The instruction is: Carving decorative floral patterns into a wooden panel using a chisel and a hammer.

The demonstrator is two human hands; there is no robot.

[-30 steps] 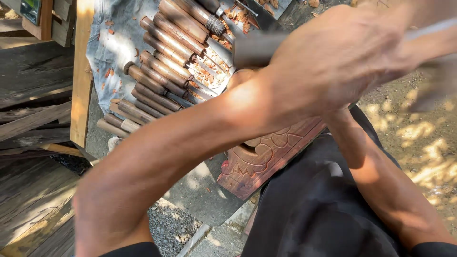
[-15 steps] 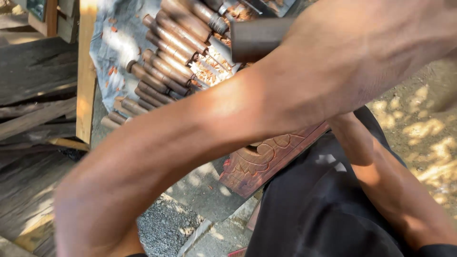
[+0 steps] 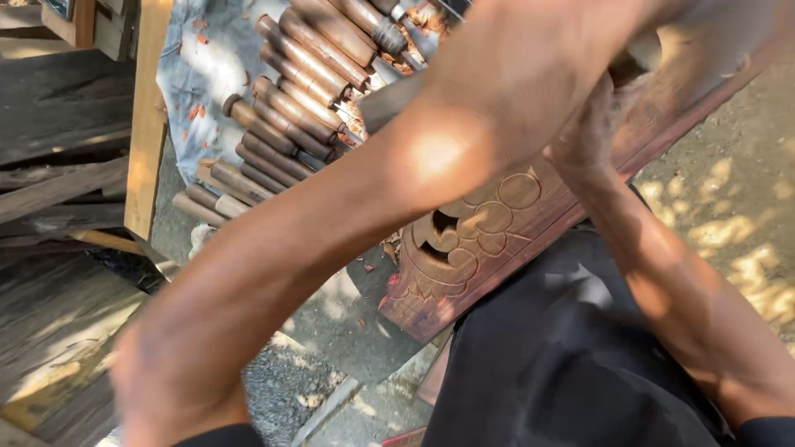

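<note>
Carved wooden panel leans across the lap at centre, right hand pressed on it, left hand raised at twelve o'clock, fingers' grip unclear, chisels at ten.

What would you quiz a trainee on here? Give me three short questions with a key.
1. True or false: the brown wooden-handled chisels lie side by side on a pale blue cloth.
2. The reddish carved wooden panel shows: A round scrolls with cut-out openings; B straight stripes; C no carving.
3. What colour is the garment on the person's lap?
Key: 1 true; 2 A; 3 black.
</note>
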